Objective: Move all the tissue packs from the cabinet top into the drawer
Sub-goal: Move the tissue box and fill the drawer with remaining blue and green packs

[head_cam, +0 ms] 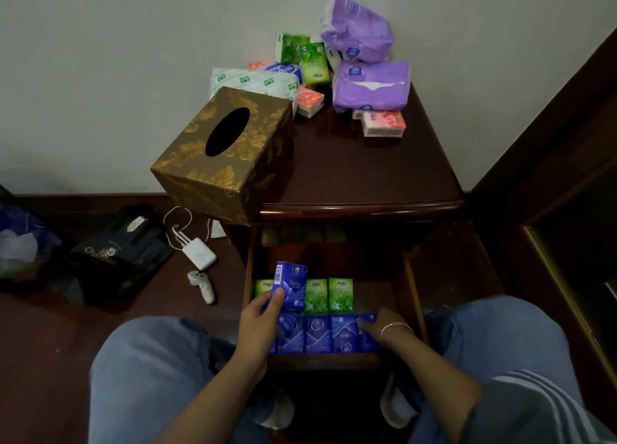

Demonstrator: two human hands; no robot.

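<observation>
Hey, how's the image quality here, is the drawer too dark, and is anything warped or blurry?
Head view: dim room light; the back of the drawer lies in shadow under the cabinet top, so the rear packs are barely legible, while the blue packs in front read clearly. Head view again: wide-angle skews the tissue box and bends the edges; faint sheen on the cabinet top's front lip.
</observation>
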